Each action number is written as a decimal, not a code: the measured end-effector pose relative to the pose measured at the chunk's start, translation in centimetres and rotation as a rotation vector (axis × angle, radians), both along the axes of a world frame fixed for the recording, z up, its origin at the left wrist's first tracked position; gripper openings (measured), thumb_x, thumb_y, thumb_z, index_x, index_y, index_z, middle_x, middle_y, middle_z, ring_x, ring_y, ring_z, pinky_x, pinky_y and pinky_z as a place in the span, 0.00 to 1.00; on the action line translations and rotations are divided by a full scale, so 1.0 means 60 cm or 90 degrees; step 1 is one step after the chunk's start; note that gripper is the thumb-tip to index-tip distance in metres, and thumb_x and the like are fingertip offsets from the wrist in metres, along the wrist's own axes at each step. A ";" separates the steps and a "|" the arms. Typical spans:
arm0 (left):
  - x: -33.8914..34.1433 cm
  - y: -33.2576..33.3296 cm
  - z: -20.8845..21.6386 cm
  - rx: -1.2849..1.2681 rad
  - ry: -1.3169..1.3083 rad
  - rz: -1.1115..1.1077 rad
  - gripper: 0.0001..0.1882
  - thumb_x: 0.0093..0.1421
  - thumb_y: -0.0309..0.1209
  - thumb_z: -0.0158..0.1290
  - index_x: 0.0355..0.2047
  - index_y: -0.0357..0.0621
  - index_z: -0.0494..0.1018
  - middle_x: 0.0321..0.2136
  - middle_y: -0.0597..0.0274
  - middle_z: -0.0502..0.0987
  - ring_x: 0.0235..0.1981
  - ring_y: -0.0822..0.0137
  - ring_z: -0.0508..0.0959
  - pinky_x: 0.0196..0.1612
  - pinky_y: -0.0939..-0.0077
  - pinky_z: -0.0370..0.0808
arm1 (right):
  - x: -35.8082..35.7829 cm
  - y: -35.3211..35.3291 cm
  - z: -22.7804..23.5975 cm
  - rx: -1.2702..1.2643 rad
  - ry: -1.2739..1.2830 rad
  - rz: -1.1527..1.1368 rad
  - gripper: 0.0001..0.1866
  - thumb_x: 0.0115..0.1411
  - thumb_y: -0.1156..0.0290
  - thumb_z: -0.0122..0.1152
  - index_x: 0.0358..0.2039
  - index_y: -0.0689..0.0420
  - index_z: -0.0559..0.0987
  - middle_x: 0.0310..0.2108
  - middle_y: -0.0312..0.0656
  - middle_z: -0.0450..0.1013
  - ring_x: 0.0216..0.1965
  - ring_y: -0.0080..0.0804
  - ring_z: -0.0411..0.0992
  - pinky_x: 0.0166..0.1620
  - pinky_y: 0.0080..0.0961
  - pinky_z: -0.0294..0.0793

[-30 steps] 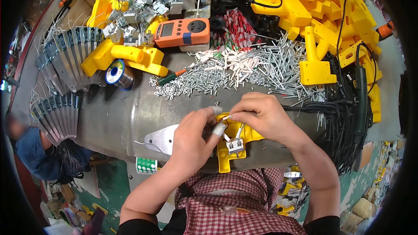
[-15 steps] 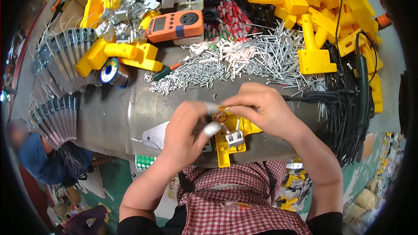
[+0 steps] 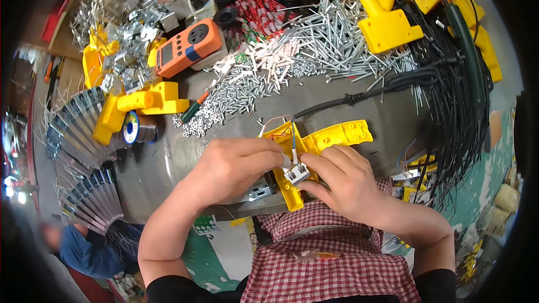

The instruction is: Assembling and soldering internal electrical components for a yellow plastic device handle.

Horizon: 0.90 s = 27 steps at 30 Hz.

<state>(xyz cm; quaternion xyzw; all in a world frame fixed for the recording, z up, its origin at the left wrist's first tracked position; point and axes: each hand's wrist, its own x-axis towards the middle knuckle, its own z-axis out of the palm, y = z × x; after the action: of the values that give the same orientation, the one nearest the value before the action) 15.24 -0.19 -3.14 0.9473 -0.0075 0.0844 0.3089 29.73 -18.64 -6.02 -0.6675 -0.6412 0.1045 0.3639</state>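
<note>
A yellow plastic housing half (image 3: 339, 133) lies on the bench in front of me. Over its lower part, my right hand (image 3: 345, 184) grips a small grey-white switch-like block with metal terminals (image 3: 297, 174) between thumb and fingers. My left hand (image 3: 236, 169) is closed at the block's left side, white covers on its fingertips; what it pinches is hidden. A blue wire (image 3: 293, 136) runs down to the block through a white sleeve. A black cable (image 3: 325, 105) reaches the housing's top, where a brown wire (image 3: 275, 119) loops out. Thin red wires lie inside the housing.
Behind are heaps of screws (image 3: 337, 33), nuts (image 3: 196, 126) and red-wired parts (image 3: 258, 14). An orange meter (image 3: 188, 47), solder spool (image 3: 132, 128) and screwdriver (image 3: 193, 109) sit left. Black cables (image 3: 449, 134) hang at right; yellow housings (image 3: 387, 31) pile behind. Another person's blue sleeve (image 3: 92, 252) shows lower left.
Both hands have come down from the wires at the housing's top to the block. The right hand now grips it. A black cable now lies at the housing's top. The view has shifted.
</note>
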 end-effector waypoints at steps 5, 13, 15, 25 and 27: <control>0.007 0.014 0.006 -0.117 0.087 -0.029 0.15 0.41 0.17 0.56 0.32 0.44 0.75 0.33 0.60 0.78 0.33 0.57 0.79 0.34 0.70 0.76 | -0.008 0.000 -0.016 0.015 0.077 -0.024 0.19 0.48 0.68 0.66 0.40 0.58 0.73 0.26 0.40 0.70 0.28 0.37 0.72 0.31 0.30 0.71; 0.023 0.005 0.049 0.022 0.151 -0.080 0.17 0.38 0.16 0.57 0.33 0.43 0.76 0.32 0.58 0.77 0.33 0.57 0.79 0.36 0.69 0.76 | -0.003 0.004 -0.011 -0.027 0.086 -0.018 0.17 0.48 0.67 0.65 0.38 0.56 0.73 0.24 0.39 0.71 0.27 0.36 0.73 0.30 0.31 0.71; 0.018 0.006 0.036 -0.045 0.117 -0.100 0.16 0.40 0.17 0.58 0.33 0.41 0.75 0.31 0.58 0.77 0.33 0.56 0.78 0.36 0.69 0.76 | -0.002 0.007 -0.009 -0.016 0.082 0.002 0.16 0.48 0.68 0.65 0.37 0.56 0.73 0.24 0.39 0.71 0.27 0.36 0.73 0.30 0.31 0.71; 0.014 0.006 0.023 -0.172 0.157 -0.025 0.10 0.43 0.18 0.59 0.28 0.39 0.74 0.30 0.57 0.78 0.33 0.55 0.79 0.37 0.72 0.75 | 0.006 0.006 -0.012 -0.013 0.119 0.006 0.16 0.48 0.69 0.65 0.37 0.57 0.73 0.24 0.41 0.71 0.28 0.38 0.73 0.30 0.32 0.71; 0.008 0.000 0.022 -0.131 0.119 -0.023 0.12 0.45 0.19 0.58 0.32 0.41 0.75 0.30 0.57 0.78 0.31 0.55 0.79 0.35 0.68 0.76 | 0.007 0.007 -0.011 -0.031 0.121 0.015 0.16 0.49 0.68 0.65 0.36 0.57 0.72 0.24 0.41 0.72 0.28 0.39 0.74 0.30 0.33 0.71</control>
<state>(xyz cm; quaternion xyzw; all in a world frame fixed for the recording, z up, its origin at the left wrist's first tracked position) 15.74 -0.17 -1.82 0.9140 0.0130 -0.0098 0.4054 30.15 -18.22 -6.66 -0.6553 -0.6091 0.1871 0.4057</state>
